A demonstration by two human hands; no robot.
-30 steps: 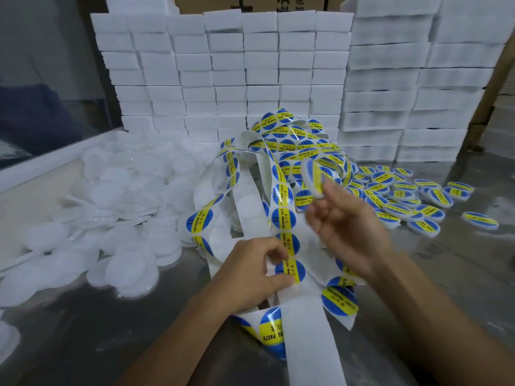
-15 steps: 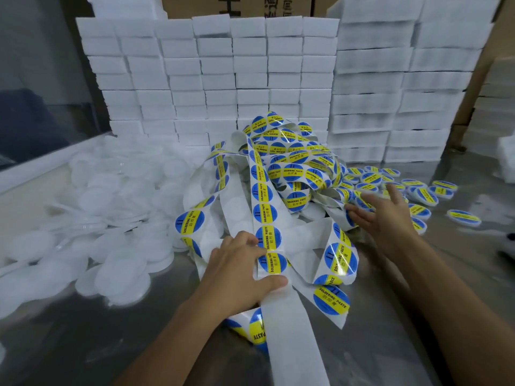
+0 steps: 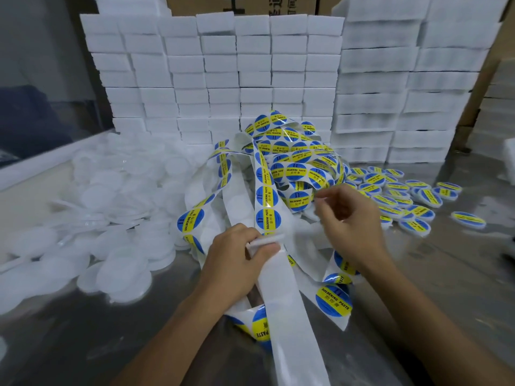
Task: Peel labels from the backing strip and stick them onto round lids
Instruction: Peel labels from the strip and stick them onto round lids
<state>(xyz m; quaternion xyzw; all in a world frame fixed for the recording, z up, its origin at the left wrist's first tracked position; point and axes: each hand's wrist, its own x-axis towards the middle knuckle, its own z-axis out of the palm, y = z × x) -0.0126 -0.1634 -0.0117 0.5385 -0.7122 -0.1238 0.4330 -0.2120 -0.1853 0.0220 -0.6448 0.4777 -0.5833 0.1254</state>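
Lids (image 3: pixel 92 218), plain white and round, lie heaped along the left side of the surface (image 3: pixel 83 338), spreading from the left edge toward the middle. Just right of that heap the backing strip (image 3: pixel 289 310) tumbles in loose loops over the middle of the surface; one bare white length of it runs down toward the near edge. Blue and yellow round labels (image 3: pixel 268 221) reading SOLDERING PASTE sit in a row on a length that rises toward the back.

At the foot of that row the left hand (image 3: pixel 237 263) grips a white lid held edge-on (image 3: pixel 266 243), thumb below and fingers curled over it; the lid's rim touches the strip. Right of it the right hand (image 3: pixel 351 218) hovers over the tangle with its fingers curled. A small clear or white piece shows at its fingertips (image 3: pixel 320 200), too blurred to tell what it is or whether the hand really pinches it.

Further right, toward the right edge, finished lids with labels stuck on them (image 3: pixel 418 199) lie scattered flat on the surface, a few apart from the main cluster. Along the far edge, stacks of white foam blocks (image 3: pixel 223 79) stand as a wall behind everything, with a brown carton (image 3: pixel 239 4) behind their top.
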